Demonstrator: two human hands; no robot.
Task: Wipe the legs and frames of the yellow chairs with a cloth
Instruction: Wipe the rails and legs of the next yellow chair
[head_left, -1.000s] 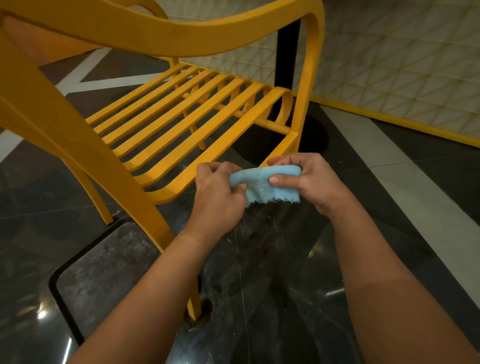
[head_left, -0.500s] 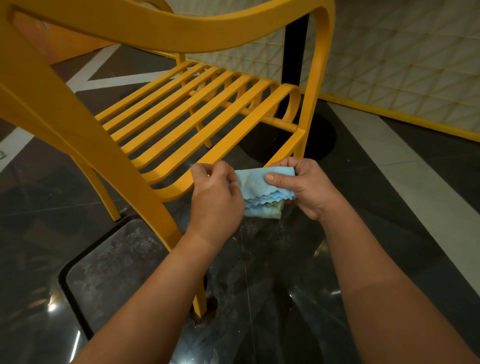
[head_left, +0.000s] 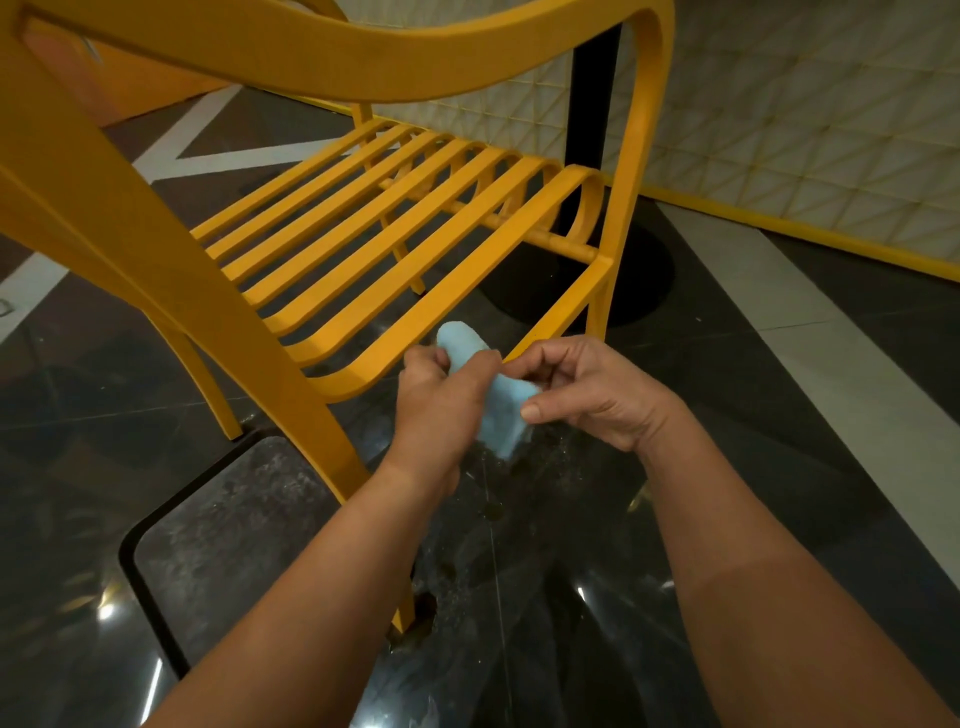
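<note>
A yellow slatted chair (head_left: 395, 244) fills the upper half of the view, its curved back rail across the top and its seat slats running toward me. Just below the seat's near right corner, a folded light blue cloth (head_left: 501, 415) is held between both hands. My left hand (head_left: 441, 405) grips the cloth's left side, with a fold sticking up above its fingers. My right hand (head_left: 587, 389) pinches the cloth's right edge between thumb and fingers. The chair's near leg (head_left: 311, 426) comes down to the floor left of my left forearm.
The floor is glossy dark stone with pale stripes (head_left: 831, 374) at right and left. A black table post (head_left: 592, 104) on a round base (head_left: 639, 280) stands behind the chair. A pale tiled wall with a yellow skirting (head_left: 810, 234) runs along the right. A grey floor panel (head_left: 218, 535) lies at lower left.
The cloth went from spread flat between both hands to bunched and folded lengthwise. My left hand turned over it. The view shifted slightly closer to the chair.
</note>
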